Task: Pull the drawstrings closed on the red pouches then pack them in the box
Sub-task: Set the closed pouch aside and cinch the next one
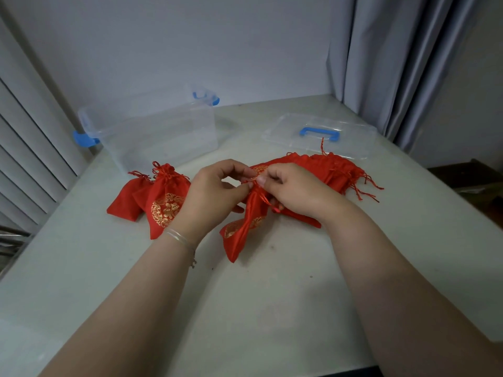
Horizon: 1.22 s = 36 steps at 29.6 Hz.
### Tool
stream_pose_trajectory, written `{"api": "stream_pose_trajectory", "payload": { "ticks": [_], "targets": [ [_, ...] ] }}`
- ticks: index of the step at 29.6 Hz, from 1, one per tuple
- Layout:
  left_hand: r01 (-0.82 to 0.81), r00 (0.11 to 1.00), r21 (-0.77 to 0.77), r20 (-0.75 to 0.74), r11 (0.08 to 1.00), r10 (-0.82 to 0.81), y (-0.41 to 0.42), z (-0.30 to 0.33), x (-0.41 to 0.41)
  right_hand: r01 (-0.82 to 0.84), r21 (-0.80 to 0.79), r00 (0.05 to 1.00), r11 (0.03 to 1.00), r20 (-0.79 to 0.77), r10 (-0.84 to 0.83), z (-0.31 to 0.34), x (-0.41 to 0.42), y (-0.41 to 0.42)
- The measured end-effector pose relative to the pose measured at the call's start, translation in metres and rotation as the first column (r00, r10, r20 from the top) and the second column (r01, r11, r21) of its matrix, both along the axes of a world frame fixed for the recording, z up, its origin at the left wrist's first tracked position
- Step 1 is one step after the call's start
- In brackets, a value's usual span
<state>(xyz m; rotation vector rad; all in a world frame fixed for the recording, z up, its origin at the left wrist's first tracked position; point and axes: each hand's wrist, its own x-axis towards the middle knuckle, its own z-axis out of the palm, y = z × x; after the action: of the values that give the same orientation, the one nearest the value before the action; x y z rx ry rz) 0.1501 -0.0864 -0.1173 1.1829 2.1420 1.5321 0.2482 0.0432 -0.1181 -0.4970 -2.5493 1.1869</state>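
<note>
1. Head view: my left hand (215, 191) and right hand (292, 190) both pinch the neck of a red satin pouch (246, 227) mid-tabletop, cinching its drawstring.
2. Cinched pouches (155, 198) lie toward the left edge; a pile of loose pouches (337, 172) lies right.
3. I judge packing comes next: the clear box (155, 131) stands open at the far left corner, its lid (321, 136) off.

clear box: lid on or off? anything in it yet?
Lid off: the lid lies flat on the table, right of the open box. The box looks empty; its clear walls show no red pouches.
</note>
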Motion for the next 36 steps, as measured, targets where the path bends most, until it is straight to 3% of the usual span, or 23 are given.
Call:
{"api": "stream_pose_trajectory", "payload": {
  "ticks": [6,8,13,16,18,23,26,32,36],
  "targets": [
    [-0.107,0.986,-0.077,-0.135,0.991,0.095,0.001,-0.008,-0.009,0.058,0.175,0.993,0.983,-0.115,-0.038,-0.009,-0.007,-0.006],
    [-0.139,0.97,-0.049,-0.209,0.989,0.126,0.001,-0.009,-0.009,0.083,0.161,0.989,0.983,-0.131,-0.062,-0.009,-0.008,-0.007],
    [-0.131,0.893,0.084,-0.424,0.988,0.154,0.002,-0.01,-0.003,0.141,-0.108,0.977,0.984,-0.148,-0.156,-0.005,-0.008,-0.003],
    [-0.086,0.826,0.131,-0.545,0.988,0.144,0.002,-0.013,-0.005,0.047,-0.346,0.982,0.937,-0.155,-0.106,-0.004,-0.006,-0.002],
    [-0.077,0.777,0.129,-0.613,0.989,0.14,0.002,-0.014,-0.008,-0.011,-0.417,0.987,0.909,-0.152,-0.058,-0.002,-0.003,-0.001],
    [-0.055,0.688,0.115,-0.716,0.992,0.121,0.002,-0.017,-0.012,0.007,-0.363,0.995,0.932,-0.087,-0.042,-0.002,-0.002,0.003],
    [-0.047,0.677,0.12,-0.726,0.992,0.12,0.002,-0.017,-0.013,0.0,-0.346,0.99,0.938,-0.133,-0.049,-0.002,-0.001,0.004],
    [-0.033,0.687,0.089,-0.721,0.995,0.088,0.003,-0.017,-0.016,0.067,-0.17,0.985,0.983,-0.148,-0.092,-0.005,-0.004,0.003],
    [-0.106,0.773,0.099,-0.618,0.989,0.145,0.003,-0.016,-0.015,0.12,-0.064,0.986,0.991,-0.112,-0.127,-0.006,-0.005,0.002]
  ]
}}
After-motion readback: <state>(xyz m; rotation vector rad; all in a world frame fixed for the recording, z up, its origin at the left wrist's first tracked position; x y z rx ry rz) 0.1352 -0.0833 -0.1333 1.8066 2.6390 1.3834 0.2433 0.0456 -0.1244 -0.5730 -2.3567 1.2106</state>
